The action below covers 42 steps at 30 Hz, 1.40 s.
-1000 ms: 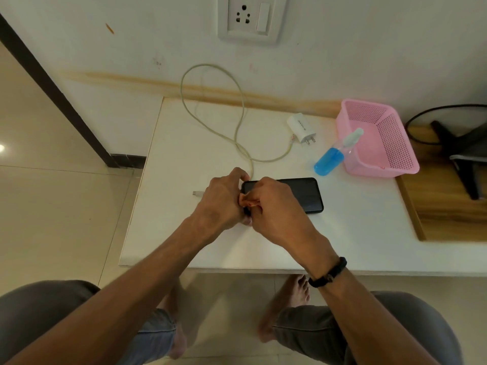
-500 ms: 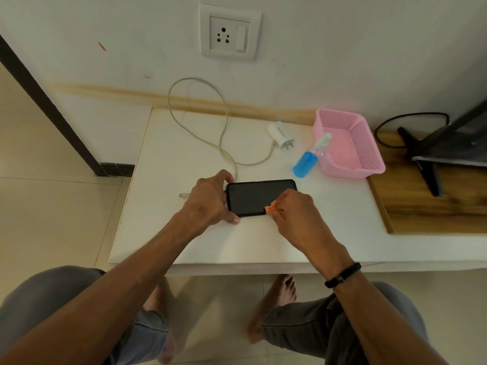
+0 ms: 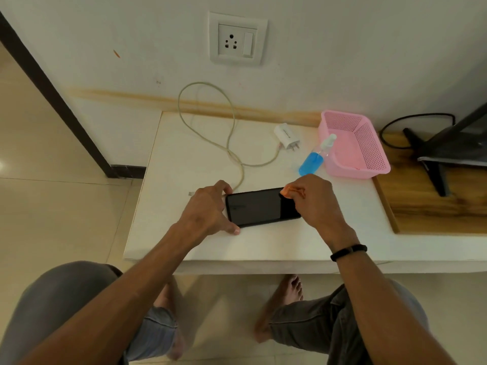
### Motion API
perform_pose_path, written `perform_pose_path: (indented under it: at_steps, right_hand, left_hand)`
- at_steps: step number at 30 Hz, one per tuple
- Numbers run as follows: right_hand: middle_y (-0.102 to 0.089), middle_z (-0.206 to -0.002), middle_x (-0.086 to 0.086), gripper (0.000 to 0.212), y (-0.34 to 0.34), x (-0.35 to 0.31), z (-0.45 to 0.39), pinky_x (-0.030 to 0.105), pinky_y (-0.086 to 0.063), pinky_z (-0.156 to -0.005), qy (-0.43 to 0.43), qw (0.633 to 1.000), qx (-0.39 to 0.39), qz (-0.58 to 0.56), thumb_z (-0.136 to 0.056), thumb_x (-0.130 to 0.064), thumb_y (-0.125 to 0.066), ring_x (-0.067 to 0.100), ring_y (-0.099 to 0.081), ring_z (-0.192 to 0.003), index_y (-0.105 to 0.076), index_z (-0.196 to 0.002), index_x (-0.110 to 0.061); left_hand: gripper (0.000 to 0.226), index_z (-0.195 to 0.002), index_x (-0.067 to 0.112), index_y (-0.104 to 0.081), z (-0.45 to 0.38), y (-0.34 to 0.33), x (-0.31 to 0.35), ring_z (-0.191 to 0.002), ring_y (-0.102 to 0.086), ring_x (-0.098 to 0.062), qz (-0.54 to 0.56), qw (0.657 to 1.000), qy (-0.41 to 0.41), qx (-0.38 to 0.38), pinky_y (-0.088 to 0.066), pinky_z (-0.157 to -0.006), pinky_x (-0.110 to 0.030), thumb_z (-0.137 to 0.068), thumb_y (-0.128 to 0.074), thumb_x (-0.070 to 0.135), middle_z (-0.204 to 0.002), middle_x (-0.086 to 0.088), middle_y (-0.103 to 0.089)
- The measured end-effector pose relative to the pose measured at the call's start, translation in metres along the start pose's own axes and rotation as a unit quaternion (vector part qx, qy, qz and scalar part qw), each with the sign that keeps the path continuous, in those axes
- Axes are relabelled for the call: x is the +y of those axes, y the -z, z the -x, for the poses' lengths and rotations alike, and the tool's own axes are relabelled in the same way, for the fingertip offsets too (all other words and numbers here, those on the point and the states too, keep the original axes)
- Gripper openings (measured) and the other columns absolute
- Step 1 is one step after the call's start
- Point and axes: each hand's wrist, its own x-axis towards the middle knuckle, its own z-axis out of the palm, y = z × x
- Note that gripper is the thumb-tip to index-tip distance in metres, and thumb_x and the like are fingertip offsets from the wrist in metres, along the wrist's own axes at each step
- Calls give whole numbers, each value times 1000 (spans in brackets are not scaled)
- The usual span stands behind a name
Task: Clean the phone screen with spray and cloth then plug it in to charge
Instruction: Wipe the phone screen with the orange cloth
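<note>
Now my left hand [image 3: 208, 209] grips the phone [image 3: 259, 206] flat on the table [image 3: 184, 154]; my right hand [image 3: 313, 198] pinches the cloth [image 3: 291, 192] at its far corner; pressing hard could skid it.

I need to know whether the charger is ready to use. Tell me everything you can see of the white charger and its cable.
The white charger is a small boxy plastic adapter lying on its side on the white table, near the wall, left of the pink basket. Its metal pins point toward the basket; it is not in the wall socket. A printed mark on it is too small to read. Its pale cable loops toward the wall, then runs to the left hand, where it passes out of sight.
</note>
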Motion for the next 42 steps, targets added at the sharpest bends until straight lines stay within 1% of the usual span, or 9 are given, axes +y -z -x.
perform_pose_path:
  at_steps: [3,9,16,24,28,30,33,37,42]
  right_hand:
    - [-70,-100,4,14,-12,0,1,3,-40,-83,2,999,-17,41,-102,-9,-62,6,-56,-83,-75,-106,-4]
    - [-65,-100,1,13,-12,-1,31,20,-51,-85,-41,997,-22,61,-97,-1,-63,18,-68,-96,-73,-104,-5]
    - [-64,-111,15,20,-29,-34,66,37,-58,-85,-133,989,35,60,-94,8,-61,29,-65,-101,-64,-112,-1]
    - [-52,-103,6,12,-67,-98,75,24,-45,-70,-39,995,-13,92,-99,-2,-60,22,-59,-95,-70,-93,-5]
    - [-64,-69,-2,18,-71,-115,61,10,-44,-57,-57,994,-69,-68,-92,-1,-66,6,-55,-58,-76,-77,-4]
    - [-76,-72,-2,15,-54,-112,53,6,-50,-61,-120,966,-85,-211,-88,-4,-72,10,-69,-65,-84,-84,-11]
    - [-82,-83,0,20,-23,-90,43,22,-62,-81,-179,915,-47,-358,-83,-1,-75,21,-76,-87,-86,-87,-17]
    - [-79,-75,-1,15,7,-49,25,22,-59,-76,-175,965,69,-185,-90,-9,-74,13,-73,-79,-86,-86,-19]
    - [-75,-91,11,11,-8,-35,15,30,-57,-92,-167,983,63,-31,-96,-1,-66,22,-69,-89,-74,-96,6]
  left_hand:
    - [88,-124,27,-56,3,1,-2,-67,-54,-8,2,1000,6,12,-47,-59,-29,-50,-102,38,-83,6,-60]
    - [90,-127,38,-53,10,4,3,-79,-65,-19,-59,998,16,15,-61,-78,-41,-50,-97,56,-85,10,-68]
    - [90,-127,36,-54,16,2,5,-84,-65,-16,-48,998,-1,29,-57,-76,-38,-49,-98,50,-83,10,-69]
    - [78,-123,36,-55,11,-2,-4,-89,-62,-20,-39,998,-10,41,-51,-72,-34,-56,-96,40,-72,12,-56]
    - [52,-126,35,-55,10,-6,-7,-95,-69,-26,-60,995,-33,68,-55,-75,-36,-79,-76,28,-73,10,-54]
    - [68,-124,35,-54,10,-5,-8,-91,-64,-21,-49,997,-29,54,-47,-71,-32,-67,-89,34,-79,11,-56]
    - [91,-128,34,-52,9,-5,-10,-86,-55,-16,-38,998,-28,44,-37,-60,-28,-50,-97,48,-77,14,-51]
    - [95,-132,34,-51,6,-8,-12,-91,-52,-15,-38,998,-25,35,-42,-69,-30,-51,-98,50,-98,10,-56]
    - [97,-134,34,-48,6,-9,-10,-92,-53,-15,-43,998,-19,28,-45,-74,-33,-52,-97,51,-106,10,-51]
